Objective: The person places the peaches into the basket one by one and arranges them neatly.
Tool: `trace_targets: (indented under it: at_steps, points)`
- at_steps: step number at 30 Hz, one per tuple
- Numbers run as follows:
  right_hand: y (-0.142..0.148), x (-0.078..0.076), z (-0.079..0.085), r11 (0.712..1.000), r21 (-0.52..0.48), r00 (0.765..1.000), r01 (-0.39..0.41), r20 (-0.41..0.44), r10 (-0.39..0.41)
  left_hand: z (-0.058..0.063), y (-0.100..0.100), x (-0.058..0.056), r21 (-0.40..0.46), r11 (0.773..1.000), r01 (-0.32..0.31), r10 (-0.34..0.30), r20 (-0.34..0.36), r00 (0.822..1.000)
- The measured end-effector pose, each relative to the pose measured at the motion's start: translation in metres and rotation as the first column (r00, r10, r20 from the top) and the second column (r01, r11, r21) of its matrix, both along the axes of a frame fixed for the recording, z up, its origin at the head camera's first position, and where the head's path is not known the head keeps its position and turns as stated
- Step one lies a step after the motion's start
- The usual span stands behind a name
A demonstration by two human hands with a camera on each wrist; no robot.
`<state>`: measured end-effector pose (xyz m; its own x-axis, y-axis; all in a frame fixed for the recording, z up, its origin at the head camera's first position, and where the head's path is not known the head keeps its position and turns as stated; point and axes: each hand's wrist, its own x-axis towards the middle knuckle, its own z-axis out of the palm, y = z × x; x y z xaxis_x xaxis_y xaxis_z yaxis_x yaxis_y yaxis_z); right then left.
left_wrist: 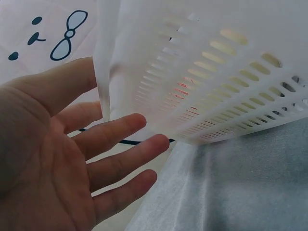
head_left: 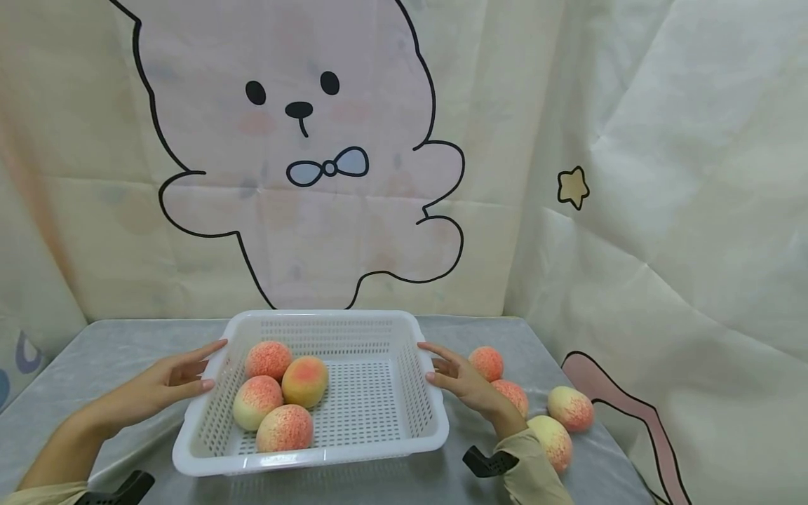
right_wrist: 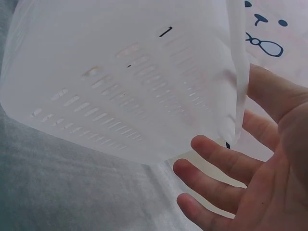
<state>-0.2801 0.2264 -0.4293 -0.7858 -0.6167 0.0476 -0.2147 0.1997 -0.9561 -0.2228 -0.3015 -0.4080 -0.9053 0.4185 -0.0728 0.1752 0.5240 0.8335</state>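
A white plastic basket (head_left: 366, 452) with slotted walls stands in front of me, several peaches (head_left: 305, 381) gathered in its left half. My left hand (head_left: 160, 382) holds the basket's left rim, thumb and forefinger at the edge. In the left wrist view, the other fingers (left_wrist: 127, 154) reach under the rim beside the slotted wall. On the opposite side, my right hand (head_left: 463, 382) holds the right rim the same way. Its lower fingers (right_wrist: 211, 192) extend below the rim in the right wrist view. I cannot tell whether the basket's bottom touches the table.
More peaches (head_left: 570, 409) lie on the grey table cover (head_left: 158, 358) to the right, some partly hidden behind my right hand and sleeve. A cloth backdrop (head_left: 492, 259) with a cartoon bear hangs behind the table, with another sheet (head_left: 682, 210) along the right side.
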Motion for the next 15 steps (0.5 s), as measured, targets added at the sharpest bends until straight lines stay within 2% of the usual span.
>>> trace_targets:
  at_steps: [3,9,15]
  points:
    - [-0.0003,-0.0008,0.0016,1.000,0.014,1.000,0.005,-0.014,-0.005,0.0018,0.0002,0.0003,0.013,1.000,-0.002,0.002,0.008,1.000]
    - [0.0022,-0.0004,0.0042,0.998,0.046,0.999,0.033,-0.033,-0.031,0.0070,0.0032,0.0007,0.024,1.000,0.007,-0.006,-0.018,1.000]
    - [0.0023,-0.0006,0.0103,0.999,0.049,0.998,-0.023,-0.054,0.025,0.0068,0.0045,0.0019,0.057,0.998,0.020,-0.020,0.010,1.000]
